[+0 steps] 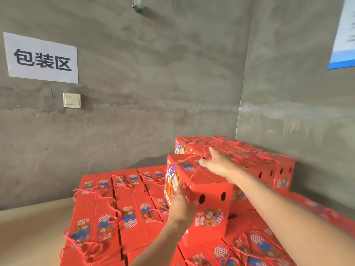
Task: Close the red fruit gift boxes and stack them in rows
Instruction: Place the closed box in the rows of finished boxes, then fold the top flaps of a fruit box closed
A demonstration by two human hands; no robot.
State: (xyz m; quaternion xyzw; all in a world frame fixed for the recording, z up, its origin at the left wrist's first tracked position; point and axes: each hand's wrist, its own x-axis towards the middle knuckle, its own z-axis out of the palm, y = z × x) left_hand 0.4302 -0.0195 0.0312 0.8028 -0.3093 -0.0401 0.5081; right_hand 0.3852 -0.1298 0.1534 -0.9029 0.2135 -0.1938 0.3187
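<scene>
A closed red gift box (209, 200) with cartoon prints and a red rope handle stands on top of the lower layer of red boxes (123, 214). My left hand (182, 204) presses flat against its near left corner, fingers pointing up. My right hand (217, 164) lies flat on its top at the far edge, fingers stretched toward the rope. Directly behind and to the right, a taller row of closed red boxes (269, 160) stands against the wall corner.
Grey concrete walls meet in a corner behind the stack. A white paper sign (41, 57) and a light switch (71, 100) are on the left wall, a blue-edged poster (343, 35) at the right. Bare light floor (28, 237) lies left of the boxes.
</scene>
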